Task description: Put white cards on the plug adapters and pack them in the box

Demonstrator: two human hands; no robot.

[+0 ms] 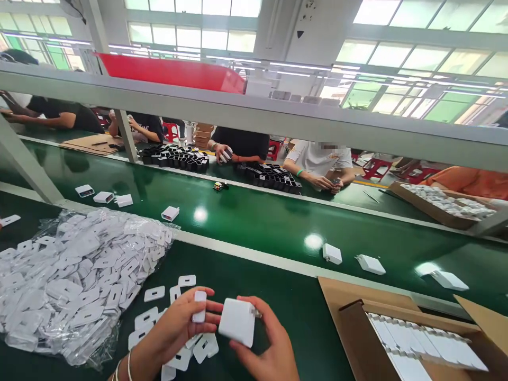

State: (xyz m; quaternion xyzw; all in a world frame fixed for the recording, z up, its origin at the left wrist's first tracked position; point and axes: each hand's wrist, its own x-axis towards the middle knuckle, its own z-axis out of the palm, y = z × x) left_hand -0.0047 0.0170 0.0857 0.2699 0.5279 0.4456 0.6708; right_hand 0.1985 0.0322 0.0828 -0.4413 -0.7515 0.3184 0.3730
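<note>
My left hand (178,323) pinches a small white cover plate (199,307) between thumb and fingers, and its fingertips reach close to the charger. In my right hand (273,344) is a white plug charger (237,321), gripped by its edges, with the metal prongs turned to the right. The two pieces are held apart, side by side. Under and around my left hand lie several loose white plates (154,293) with rectangular slots. To their left sits a clear plastic bag (91,275) heaped with the same kind of plates.
A cardboard box (345,338) with rows of white chargers stands at the right. Beyond it runs a green conveyor belt (254,222) carrying several white chargers and housings (170,213). A grey frame beam (238,114) crosses above. Co-workers sit opposite, near black trays (273,177).
</note>
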